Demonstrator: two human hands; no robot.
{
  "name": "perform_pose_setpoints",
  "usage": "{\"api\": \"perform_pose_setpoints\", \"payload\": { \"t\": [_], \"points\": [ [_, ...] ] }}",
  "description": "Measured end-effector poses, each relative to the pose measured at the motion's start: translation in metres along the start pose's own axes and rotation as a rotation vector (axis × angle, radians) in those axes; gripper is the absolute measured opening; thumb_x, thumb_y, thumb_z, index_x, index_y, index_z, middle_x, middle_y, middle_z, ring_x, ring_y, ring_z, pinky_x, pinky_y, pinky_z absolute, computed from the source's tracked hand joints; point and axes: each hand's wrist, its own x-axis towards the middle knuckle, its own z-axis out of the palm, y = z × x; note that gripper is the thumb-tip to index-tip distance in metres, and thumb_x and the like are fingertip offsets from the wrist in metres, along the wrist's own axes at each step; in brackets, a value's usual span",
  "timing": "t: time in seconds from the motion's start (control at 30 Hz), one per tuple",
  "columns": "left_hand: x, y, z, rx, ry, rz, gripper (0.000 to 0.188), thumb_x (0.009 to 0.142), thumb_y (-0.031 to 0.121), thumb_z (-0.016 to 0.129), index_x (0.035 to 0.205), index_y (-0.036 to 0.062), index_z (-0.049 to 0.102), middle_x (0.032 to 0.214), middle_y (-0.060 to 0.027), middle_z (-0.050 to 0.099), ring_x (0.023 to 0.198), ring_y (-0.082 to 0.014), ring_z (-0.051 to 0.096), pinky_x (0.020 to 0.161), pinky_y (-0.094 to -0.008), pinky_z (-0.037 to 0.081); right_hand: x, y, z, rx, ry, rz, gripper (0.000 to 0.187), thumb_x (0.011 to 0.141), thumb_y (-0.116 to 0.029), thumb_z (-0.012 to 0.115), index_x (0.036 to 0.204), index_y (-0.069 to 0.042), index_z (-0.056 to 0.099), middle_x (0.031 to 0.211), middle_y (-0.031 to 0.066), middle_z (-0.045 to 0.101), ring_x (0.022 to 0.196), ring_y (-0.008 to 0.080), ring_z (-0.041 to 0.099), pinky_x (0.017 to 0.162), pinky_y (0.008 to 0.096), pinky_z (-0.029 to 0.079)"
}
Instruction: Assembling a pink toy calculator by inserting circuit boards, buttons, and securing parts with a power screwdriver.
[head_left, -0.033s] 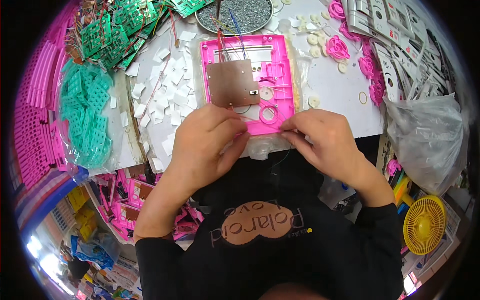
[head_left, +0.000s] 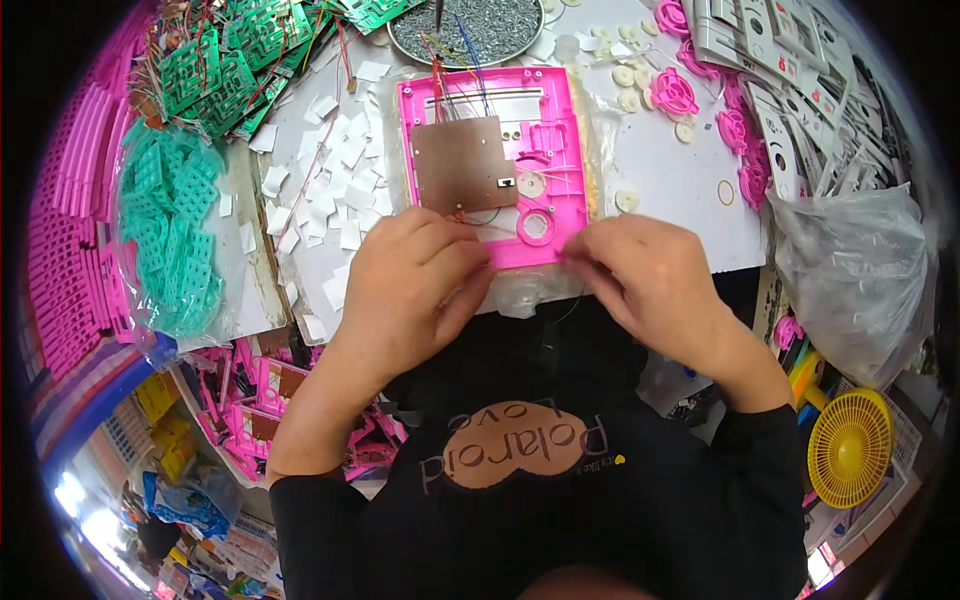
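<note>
Head view: both hands at the near edge of a pink shell

Closest in, the left hand (head_left: 415,268) is curled at the shell's near left corner, thumb and forefinger drawn close together; whether anything is pinched between them cannot be told. The right hand (head_left: 645,268) is at the near right corner, fingers bunched with the thumb beneath, tips at the rim. A thin dark wire (head_left: 572,312) hangs below it, though its grip on that wire is unclear.

The shell (head_left: 574,140) lies open side up on a plastic sheet (head_left: 525,300), on the table (head_left: 690,225) straight ahead of the person. The step in hand looks like fine work along its near edge, perhaps settling a wire there. The next move seems to call for a light fingertip touch, with the shell steadied and the wire kept clear of the rim.

Just beyond the fingers sit a pink ring (head_left: 523,228) and, past it, a white disc (head_left: 531,186). Left of these, the brown board (head_left: 455,165) covers much of the shell and bears a small switch (head_left: 506,183). It should probably not be tugged, since loose wires (head_left: 437,85) rise at its far side.

Farthest off is a round dish (head_left: 401,50) of screws (head_left: 495,35).
</note>
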Motion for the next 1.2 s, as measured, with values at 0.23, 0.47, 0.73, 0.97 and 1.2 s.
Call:
{"api": "perform_pose_setpoints", "payload": {
  "t": [0.23,0.47,0.73,0.97,1.2],
  "points": [
    [-0.012,-0.001,0.006,0.021,-0.012,-0.040,0.024,0.076,0.000,0.079,0.097,0.0033,0.068,0.098,-0.0111,0.066,0.089,-0.0306,0.064,0.075,-0.0391,0.052,0.015,0.002,-0.010,-0.136,-0.042,-0.051,0.016,0.083,-0.005,0.074,0.095,-0.005,0.064,0.078,0.0113,0.065,0.071,0.0318,0.065,0.061,0.0409,0.051],
    [-0.015,-0.004,0.010,0.004,0.014,-0.032,0.025,0.075,-0.001,0.079,0.097,0.0030,0.068,0.098,-0.0111,0.065,0.088,-0.0311,0.063,0.075,-0.0395,0.052,0.011,-0.001,-0.010,0.018,-0.053,-0.030,0.017,0.081,0.000,0.074,0.096,-0.002,0.065,0.085,0.0129,0.068,0.079,0.0316,0.068,0.065,0.0396,0.053],
    [0.014,0.006,0.009,0.114,0.128,0.104,0.022,0.074,0.008,0.076,0.094,0.0095,0.068,0.097,-0.0047,0.064,0.087,-0.0255,0.062,0.078,-0.0392,0.045,0.012,0.007,-0.006,0.231,-0.062,-0.129,0.017,0.082,0.000,0.076,0.095,-0.002,0.065,0.090,0.0113,0.068,0.081,0.0310,0.069,0.069,0.0384,0.055],
    [0.085,-0.009,0.029,0.273,-0.202,0.463,0.009,0.075,0.019,0.065,0.081,0.0118,0.063,0.078,-0.0024,0.058,0.077,-0.0224,0.062,0.071,-0.0371,0.047,-0.010,-0.024,0.025,0.006,0.001,-0.196,0.020,0.078,0.000,0.077,0.093,-0.003,0.065,0.093,0.0101,0.069,0.079,0.0278,0.068,0.062,0.0360,0.055],
    [0.093,0.001,0.024,-0.122,-0.225,-0.213,0.011,0.096,0.007,0.059,0.106,0.0037,0.061,0.084,-0.0051,0.068,0.070,-0.0164,0.063,0.063,-0.0309,0.049,-0.014,-0.012,0.024,0.080,0.088,-0.157,0.021,0.078,0.001,0.077,0.095,-0.003,0.066,0.097,0.0099,0.070,0.078,0.0284,0.066,0.066,0.0377,0.055]
  ]
}}
